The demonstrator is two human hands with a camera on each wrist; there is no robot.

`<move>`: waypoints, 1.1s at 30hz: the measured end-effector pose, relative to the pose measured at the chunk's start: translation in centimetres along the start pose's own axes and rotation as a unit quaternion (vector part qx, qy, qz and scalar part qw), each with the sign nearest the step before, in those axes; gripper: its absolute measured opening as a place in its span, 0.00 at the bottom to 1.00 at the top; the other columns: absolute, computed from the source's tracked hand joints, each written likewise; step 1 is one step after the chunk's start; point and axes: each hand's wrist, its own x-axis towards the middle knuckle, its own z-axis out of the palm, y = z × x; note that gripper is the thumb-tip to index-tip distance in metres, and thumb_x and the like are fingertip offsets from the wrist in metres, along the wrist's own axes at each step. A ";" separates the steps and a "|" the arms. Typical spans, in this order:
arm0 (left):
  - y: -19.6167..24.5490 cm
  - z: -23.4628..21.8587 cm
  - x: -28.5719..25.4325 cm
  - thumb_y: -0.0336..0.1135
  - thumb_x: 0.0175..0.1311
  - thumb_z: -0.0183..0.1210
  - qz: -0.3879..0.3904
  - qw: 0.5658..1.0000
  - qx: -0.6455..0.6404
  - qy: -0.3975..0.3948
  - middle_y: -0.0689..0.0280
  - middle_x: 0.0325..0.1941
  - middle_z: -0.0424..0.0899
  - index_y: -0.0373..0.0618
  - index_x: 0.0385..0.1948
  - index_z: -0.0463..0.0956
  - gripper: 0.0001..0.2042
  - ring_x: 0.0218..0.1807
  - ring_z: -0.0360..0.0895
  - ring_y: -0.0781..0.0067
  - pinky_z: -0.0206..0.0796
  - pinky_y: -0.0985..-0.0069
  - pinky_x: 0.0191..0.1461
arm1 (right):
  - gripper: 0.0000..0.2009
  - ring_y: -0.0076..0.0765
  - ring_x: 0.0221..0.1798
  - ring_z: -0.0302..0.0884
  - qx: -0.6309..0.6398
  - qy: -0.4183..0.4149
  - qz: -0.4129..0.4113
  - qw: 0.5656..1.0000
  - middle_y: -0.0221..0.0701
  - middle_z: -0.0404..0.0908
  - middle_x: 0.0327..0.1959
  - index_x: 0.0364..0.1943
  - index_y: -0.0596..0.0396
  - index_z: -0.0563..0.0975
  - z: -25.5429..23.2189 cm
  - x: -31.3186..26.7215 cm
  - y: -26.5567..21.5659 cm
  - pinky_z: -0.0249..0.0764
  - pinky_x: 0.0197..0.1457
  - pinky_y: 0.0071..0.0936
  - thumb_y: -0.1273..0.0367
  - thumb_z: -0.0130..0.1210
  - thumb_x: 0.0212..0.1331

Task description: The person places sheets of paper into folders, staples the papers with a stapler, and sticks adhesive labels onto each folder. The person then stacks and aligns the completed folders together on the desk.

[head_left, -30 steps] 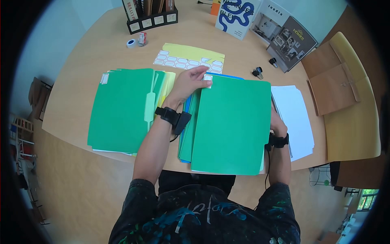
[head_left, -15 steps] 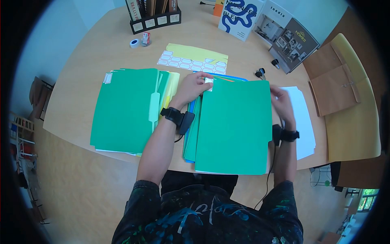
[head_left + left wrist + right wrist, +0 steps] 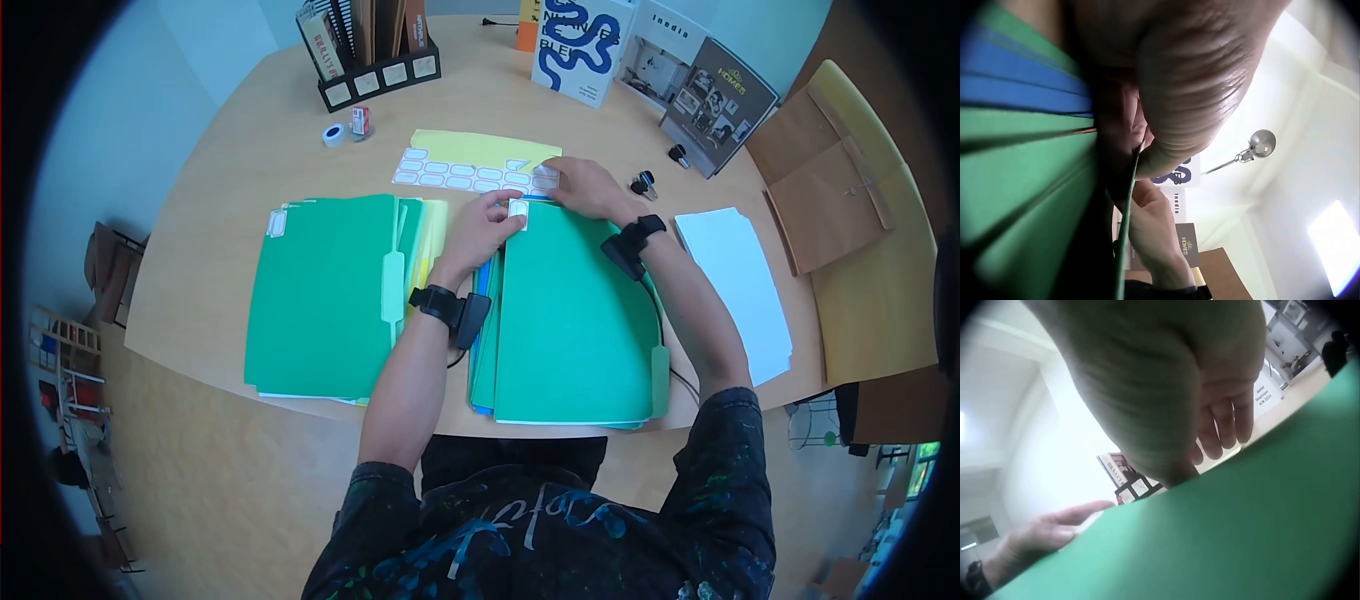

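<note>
In the head view, my left hand (image 3: pixel 475 240) pinches the upper left corner of a green file folder (image 3: pixel 575 320), its thumb beside a white label (image 3: pixel 517 214) there. The left wrist view shows this folder's edge raised between thumb and fingers, apart from other green folders and blue folders (image 3: pixel 1019 81) below. My right hand (image 3: pixel 590 187) is at the folder's top edge, overlapping the label sheet (image 3: pixel 460 176) behind it. Its fingers (image 3: pixel 1225 422) hang fairly straight past the edge in the right wrist view; the thumb tip is hidden there.
A second green folder stack (image 3: pixel 320 300) with yellow ones lies left, white paper (image 3: pixel 735 290) right. Behind are correction tape (image 3: pixel 333 135), black binder clips (image 3: pixel 643 184), a black book rack (image 3: pixel 385 78) and standing books (image 3: pixel 720 105). A yellow chair (image 3: pixel 865 300) borders the right edge.
My right hand has come up from the folder's right side to its top edge. A green tab now shows at its lower right. The left hand keeps its pinch on the corner.
</note>
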 end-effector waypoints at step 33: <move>0.2 0.4 0.2 0.33 0.69 0.64 0.006 0.998 -0.056 -0.013 0.73 0.30 0.85 0.38 0.62 0.72 0.22 0.29 0.74 0.90 0.62 0.88 0.32 | 0.18 0.33 0.44 0.83 0.203 0.147 0.125 0.960 0.39 0.87 0.39 0.48 0.62 0.83 -2.5 -10.1 0.7 0.75 0.52 0.31 0.60 0.55 0.68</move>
